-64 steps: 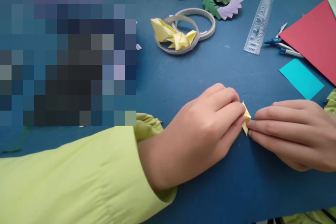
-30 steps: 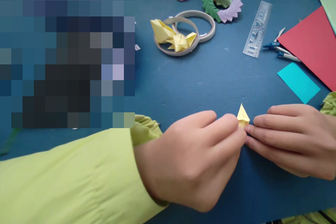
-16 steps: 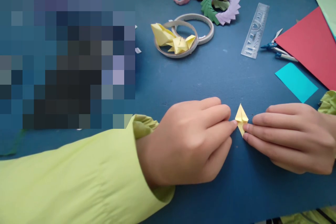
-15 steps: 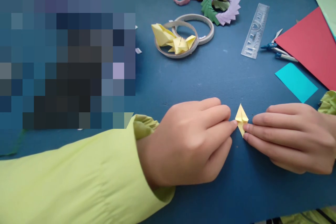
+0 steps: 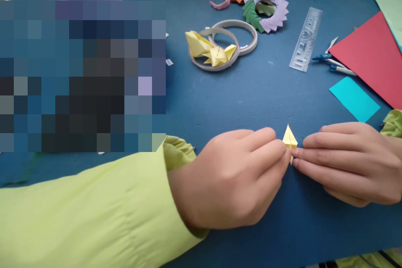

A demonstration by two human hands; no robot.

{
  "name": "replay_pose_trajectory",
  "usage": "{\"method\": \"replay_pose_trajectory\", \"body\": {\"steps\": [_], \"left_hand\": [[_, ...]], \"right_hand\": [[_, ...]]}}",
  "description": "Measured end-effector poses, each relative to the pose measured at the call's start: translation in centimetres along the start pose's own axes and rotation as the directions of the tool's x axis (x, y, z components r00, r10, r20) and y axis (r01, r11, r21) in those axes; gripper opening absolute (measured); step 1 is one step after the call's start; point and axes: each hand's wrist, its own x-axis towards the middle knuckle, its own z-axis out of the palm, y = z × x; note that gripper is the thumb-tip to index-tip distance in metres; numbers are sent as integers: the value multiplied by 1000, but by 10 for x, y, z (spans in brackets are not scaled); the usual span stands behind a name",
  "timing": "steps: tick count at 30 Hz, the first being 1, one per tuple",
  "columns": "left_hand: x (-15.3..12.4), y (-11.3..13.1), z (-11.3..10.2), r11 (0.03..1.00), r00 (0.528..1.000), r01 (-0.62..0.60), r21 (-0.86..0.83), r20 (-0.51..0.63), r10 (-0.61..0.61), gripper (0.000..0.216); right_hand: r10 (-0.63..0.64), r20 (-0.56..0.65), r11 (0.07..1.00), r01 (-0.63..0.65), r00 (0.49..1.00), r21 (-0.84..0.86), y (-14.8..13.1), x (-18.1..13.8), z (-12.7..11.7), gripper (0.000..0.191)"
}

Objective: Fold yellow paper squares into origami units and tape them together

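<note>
A small yellow folded paper [image 5: 289, 137] lies on the blue table, its pointed end facing away from me. My left hand [image 5: 234, 176] is closed, with its fingertips pinching the left side and lower part of the paper. From the other side, my right hand [image 5: 351, 163] presses its extended, close-set fingertips on the paper's lower right edge and pins it down. The fingers cover part of the lower half, so I cannot see all of its folds.
Beyond my hands are two tape rolls [image 5: 251, 46] with yellow origami pieces [image 5: 216, 52], a purple and green paper ring [image 5: 278, 10], a clear ruler [image 5: 305, 39], a compass [image 5: 323, 57], red paper [image 5: 373, 56] and a turquoise paper rectangle [image 5: 354, 98]. A pixelated patch hides the left.
My left hand has shifted right and slightly down, its fingertips now over the paper's lower left part. The paper's upper part now looks like a flatter triangle. My right hand has barely moved.
</note>
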Motion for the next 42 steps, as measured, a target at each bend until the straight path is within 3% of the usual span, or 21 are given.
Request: {"method": "replay_pose_trajectory", "body": {"steps": [4, 8, 12, 18, 27, 31, 39, 42], "left_hand": [[1, 0, 1, 999, 999, 32, 12, -26, -32, 27], [1, 0, 4, 972, 975, 212, -96, -45, -217, 30], [3, -1, 5, 930, 945, 310, -200, -40, -324, 31], [3, 0, 3, 930, 948, 302, -209, -33, -316, 32], [3, 0, 5, 932, 947, 302, -200, -48, -317, 31], [3, 1, 5, 947, 949, 289, -139, -86, -303, 31], [-1, 4, 3, 992, 994, 90, 86, -64, -84, 32], [0, 5, 4, 990, 995, 80, 115, -66, -73, 31]], "right_hand": [[108, -6, 994, -107, 994, 37, 1, -2, 4, 21], [307, -38, 950, -308, 951, -45, 1, -1, 8, 16], [295, -22, 952, -296, 955, -79, 2, 1, 8, 4], [237, 15, 967, -235, 971, -97, 2, 0, 7, 12], [316, 1, 948, -316, 949, -47, 3, 0, 9, 10], [292, 31, 956, -292, 956, -17, 5, 2, 9, 15], [280, 49, 952, -283, 959, 117, 10, 4, 10, 14], [245, 61, 964, -250, 968, 88, 12, 4, 10, 14]]}}
